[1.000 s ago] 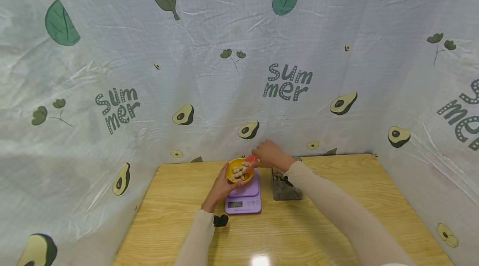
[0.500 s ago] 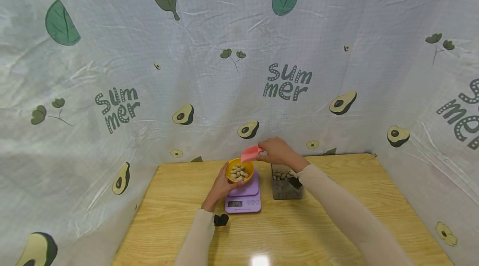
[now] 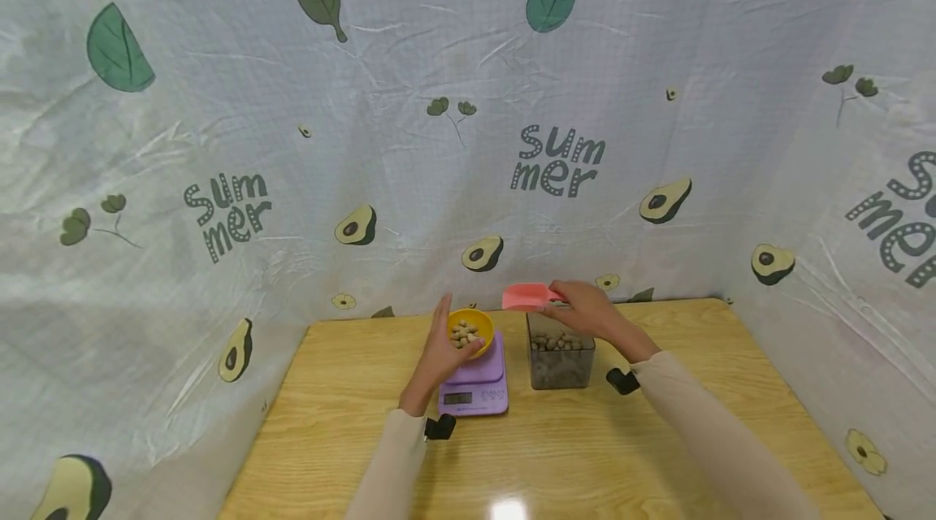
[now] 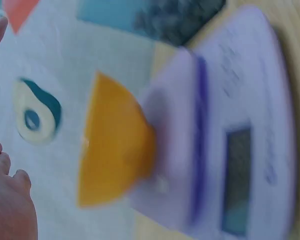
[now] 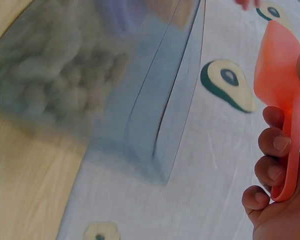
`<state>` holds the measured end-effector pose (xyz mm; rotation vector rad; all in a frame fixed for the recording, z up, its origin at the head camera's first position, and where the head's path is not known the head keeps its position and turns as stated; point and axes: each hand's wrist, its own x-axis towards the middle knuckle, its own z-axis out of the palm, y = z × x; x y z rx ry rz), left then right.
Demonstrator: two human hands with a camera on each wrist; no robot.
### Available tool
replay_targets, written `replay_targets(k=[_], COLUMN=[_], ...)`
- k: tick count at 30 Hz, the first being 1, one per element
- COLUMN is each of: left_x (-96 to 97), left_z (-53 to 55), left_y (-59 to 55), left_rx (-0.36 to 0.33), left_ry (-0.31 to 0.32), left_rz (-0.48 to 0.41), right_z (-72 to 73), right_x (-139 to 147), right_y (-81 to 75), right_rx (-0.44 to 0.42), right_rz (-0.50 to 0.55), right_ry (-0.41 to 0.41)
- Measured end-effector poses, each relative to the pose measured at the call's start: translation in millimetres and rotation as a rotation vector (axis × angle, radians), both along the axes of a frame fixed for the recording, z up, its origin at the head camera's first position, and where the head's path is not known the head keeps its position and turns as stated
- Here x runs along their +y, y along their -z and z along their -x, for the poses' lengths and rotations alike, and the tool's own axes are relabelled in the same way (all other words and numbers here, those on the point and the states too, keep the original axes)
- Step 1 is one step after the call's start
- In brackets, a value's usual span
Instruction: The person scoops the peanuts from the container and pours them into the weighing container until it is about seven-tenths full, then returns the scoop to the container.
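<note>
A yellow bowl (image 3: 479, 322) holding several unshelled peanuts (image 3: 464, 333) stands on a purple kitchen scale (image 3: 483, 400). My left hand (image 3: 439, 356) is beside and partly in front of the bowl, fingers extended; the left wrist view shows a gap between hand and bowl. With curled fingers my right hand (image 3: 591, 312) grips the handle of a pink scoop (image 3: 525, 296), raised above and left of a see-through grey box (image 3: 560, 370). Peanuts lie in that box too. The scoop looks empty. The scale's digits are too blurred to read.
The wooden table (image 3: 344, 422) ends against a patterned sheet (image 3: 409, 179) hung behind and at both sides. A black wrist mount sits on each forearm. The box stands just right of the scale.
The scoop has gone from inside the bowl up and right, toward the box, after tipping over the peanuts. My left hand has let go of the bowl, its fingers straightening.
</note>
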<state>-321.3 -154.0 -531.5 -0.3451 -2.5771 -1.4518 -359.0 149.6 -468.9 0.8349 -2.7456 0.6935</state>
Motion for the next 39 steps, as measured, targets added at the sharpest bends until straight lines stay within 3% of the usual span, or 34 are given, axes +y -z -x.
replay_targets(k=[6, 12, 20, 31, 39], left_x=[26.0, 56.0, 87.2, 109.4, 112.5], left_z=[-4.5, -4.5, -1.2, 7.8, 6.9], left_y=[-19.7, -24.3, -13.4, 14.3, 18.6], left_rx=[0.070, 0.022, -0.065, -0.149, -0.166], left_ry=[0.081, 0.191, 0.261, 0.249, 0.244], left_rz=[0.024, 0.049, 0.133, 0.098, 0.066], right_z=[-9.5, -18.7, -21.8, -17.1, -12.1], right_x=[32, 53, 59, 51, 38], right_y=[3.3, 5.2, 3.8, 7.4, 7.0], right_rx=[0.053, 0.091, 0.186, 0.272, 0.338], right_rz=[-0.031, -0.120, -0.294, -0.552, -0.695], right_ry=[0.019, 0.041, -0.009, -0.046, -0.043])
